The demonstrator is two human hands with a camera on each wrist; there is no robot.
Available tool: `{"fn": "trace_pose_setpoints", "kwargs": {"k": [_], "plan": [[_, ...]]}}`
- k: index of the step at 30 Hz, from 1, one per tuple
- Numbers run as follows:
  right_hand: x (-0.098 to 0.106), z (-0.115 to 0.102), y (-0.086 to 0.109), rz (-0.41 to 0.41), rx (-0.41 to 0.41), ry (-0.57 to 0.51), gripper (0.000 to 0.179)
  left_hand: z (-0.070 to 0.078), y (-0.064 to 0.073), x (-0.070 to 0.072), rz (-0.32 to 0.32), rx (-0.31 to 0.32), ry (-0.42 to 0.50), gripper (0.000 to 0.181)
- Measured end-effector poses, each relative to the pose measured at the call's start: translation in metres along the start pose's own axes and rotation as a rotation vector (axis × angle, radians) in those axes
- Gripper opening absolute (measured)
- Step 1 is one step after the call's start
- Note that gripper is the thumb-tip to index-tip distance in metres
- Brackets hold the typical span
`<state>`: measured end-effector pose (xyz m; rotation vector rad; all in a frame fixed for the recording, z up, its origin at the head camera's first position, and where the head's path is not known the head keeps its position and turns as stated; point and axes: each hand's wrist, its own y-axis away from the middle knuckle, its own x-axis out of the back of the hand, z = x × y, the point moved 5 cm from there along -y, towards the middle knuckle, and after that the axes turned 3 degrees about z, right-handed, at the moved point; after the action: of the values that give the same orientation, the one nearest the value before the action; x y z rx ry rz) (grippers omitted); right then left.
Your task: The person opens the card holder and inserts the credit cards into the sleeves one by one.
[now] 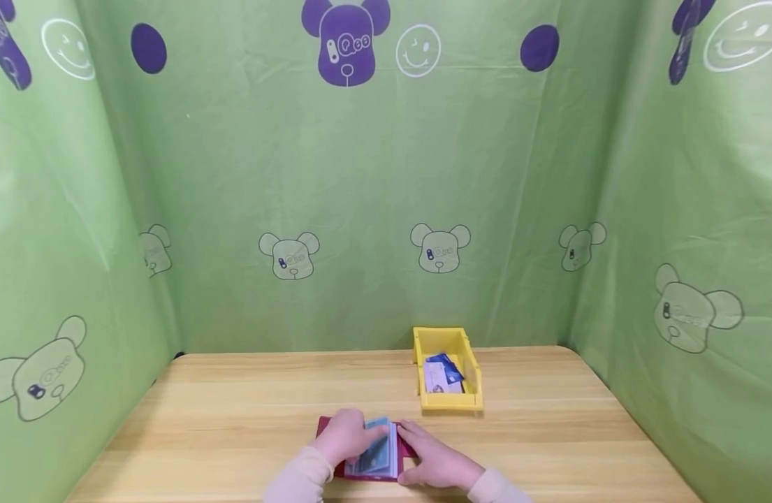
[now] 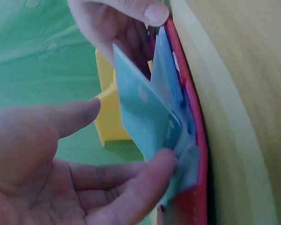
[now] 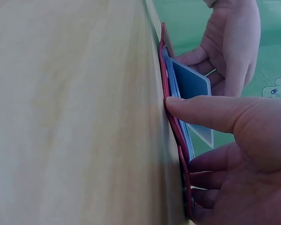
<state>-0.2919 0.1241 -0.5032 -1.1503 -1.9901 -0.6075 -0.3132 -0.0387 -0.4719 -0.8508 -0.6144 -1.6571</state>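
Observation:
A red card holder (image 1: 339,469) lies unfolded on the table, with clear sleeves inside. One sleeve page with a light-blue card (image 2: 145,108) stands tilted up from the others. My left hand (image 1: 346,439) is over the holder; in the left wrist view a fingertip touches the raised page's lower edge while the thumb stays apart from it. My right hand (image 1: 437,457) holds the holder's right side, its thumb (image 3: 201,111) against the near edge and its other fingers over the flap (image 1: 408,447).
Behind and right of the holder stands a yellow bin (image 1: 451,401) with several cards (image 1: 437,377) in it, white and dark blue. The wooden table (image 1: 247,405) is enclosed by green printed curtains (image 1: 360,175) at the back and both sides.

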Motion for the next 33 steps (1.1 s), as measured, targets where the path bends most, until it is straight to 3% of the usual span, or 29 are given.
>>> {"fn": "trace_pose_setpoints", "kwargs": {"k": [7, 12, 16, 26, 30, 33], "plan": [[0.000, 0.000, 0.000, -0.011, -0.006, -0.007, 0.087, 0.012, -0.002, -0.008, 0.058, -0.034, -0.149, 0.041], [0.001, 0.000, 0.000, -0.002, -0.002, 0.006, 0.087, 0.011, -0.002, -0.005, 0.032, -0.029, -0.129, 0.041], [0.002, -0.002, 0.001, -0.002, 0.004, 0.004, 0.088, 0.002, 0.000, 0.000, -0.030, 0.012, 0.022, 0.038], [0.001, -0.002, 0.001, -0.006, -0.016, -0.004, 0.087, -0.033, 0.000, 0.007, -0.196, 0.075, 0.584, 0.041], [0.001, -0.001, 0.000, -0.022, -0.046, -0.017, 0.087, -0.045, 0.004, 0.014, -0.203, 0.082, 0.718, 0.047], [0.001, -0.001, 0.000, -0.020, -0.036, -0.007, 0.087, -0.054, 0.007, 0.021, -0.190, 0.064, 0.749, 0.047]]}}
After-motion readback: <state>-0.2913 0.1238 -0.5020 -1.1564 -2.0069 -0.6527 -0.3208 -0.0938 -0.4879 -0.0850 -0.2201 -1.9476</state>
